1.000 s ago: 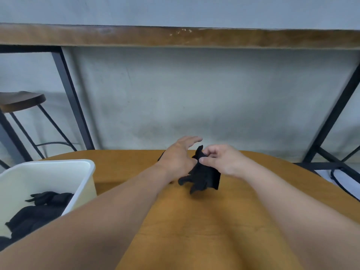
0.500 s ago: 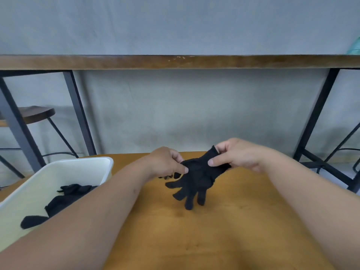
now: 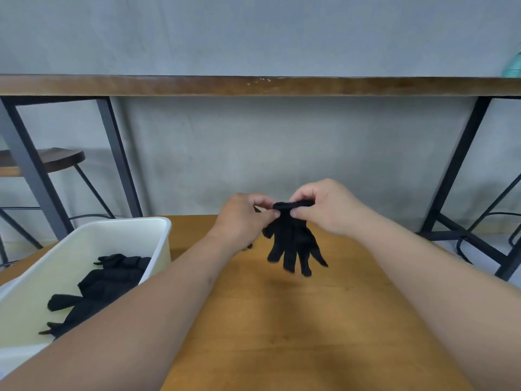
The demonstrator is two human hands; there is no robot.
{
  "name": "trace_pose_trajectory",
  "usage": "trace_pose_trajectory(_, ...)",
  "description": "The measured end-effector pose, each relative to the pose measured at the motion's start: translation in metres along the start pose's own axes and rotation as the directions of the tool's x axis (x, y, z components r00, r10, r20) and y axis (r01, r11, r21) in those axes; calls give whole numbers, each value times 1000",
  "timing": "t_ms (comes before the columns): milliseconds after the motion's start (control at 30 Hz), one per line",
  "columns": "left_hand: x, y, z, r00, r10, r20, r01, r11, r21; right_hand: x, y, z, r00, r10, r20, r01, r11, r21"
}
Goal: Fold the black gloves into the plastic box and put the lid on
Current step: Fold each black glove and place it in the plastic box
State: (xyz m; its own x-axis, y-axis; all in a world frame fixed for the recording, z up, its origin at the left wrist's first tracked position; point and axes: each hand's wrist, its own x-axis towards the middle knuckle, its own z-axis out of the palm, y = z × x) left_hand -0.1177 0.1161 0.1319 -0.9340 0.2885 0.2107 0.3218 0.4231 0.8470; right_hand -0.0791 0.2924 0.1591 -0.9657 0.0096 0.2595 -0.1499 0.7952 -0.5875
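two hands share one black glove [image 3: 293,238]: the left hand [image 3: 244,221] pinches one end of its cuff between thumb and curled fingers, and the right hand [image 3: 324,208] pinches the other end the same way, so the cuff is stretched level between them. held like this, the glove hangs clear above the wooden table [image 3: 296,320] with its fingers pointing down, none of them touching the surface; that looks like a way of letting it fall straight and flat before a fold is made. other black gloves [image 3: 104,283] already lie in a loose heap inside the white plastic box [image 3: 158,238], which sits on the table to the left with its near corner close to the left forearm. the box is open at the top and no lid is in view, so the closing step is judged to be some way off. beneath and in front of the hanging glove the tabletop is bare wood, which gives room to lay it down and fold. the table's far rounded edge runs just behind the hands. beyond it stand the dark metal legs of a taller bench [image 3: 259,86] and a stool [image 3: 48,159], well apart from the work.
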Motion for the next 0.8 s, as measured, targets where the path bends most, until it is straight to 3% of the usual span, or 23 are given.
trace_pose_trajectory(67,-13,-11,0,996,84,-30,-83,996,15,-17,2,12,999,-25,-22,26,998,54)
trace_pose_trajectory(167,-52,-50,11,970,232,66,-241,936,257,-50,20,53,994,-87,68,89,995,-32)
trace_pose_trajectory(267,-94,-100,29,939,84,335,-250,834,492,-84,40,105,931,-11,364,86,978,-191)
trace_pose_trajectory(367,-116,-129,41,879,-22,477,-267,806,529,-108,46,131,820,89,566,41,976,-214)
trace_pose_trajectory(500,-116,-128,40,905,-25,425,-236,802,548,-108,41,130,802,157,577,-96,986,-135)
trace_pose_trajectory(667,-121,-126,48,902,-87,424,-178,818,548,-107,45,138,865,109,489,2,975,-221)
trace_pose_trajectory(800,-123,-128,49,891,-117,438,-149,836,528,-111,48,146,864,89,495,43,967,-250)
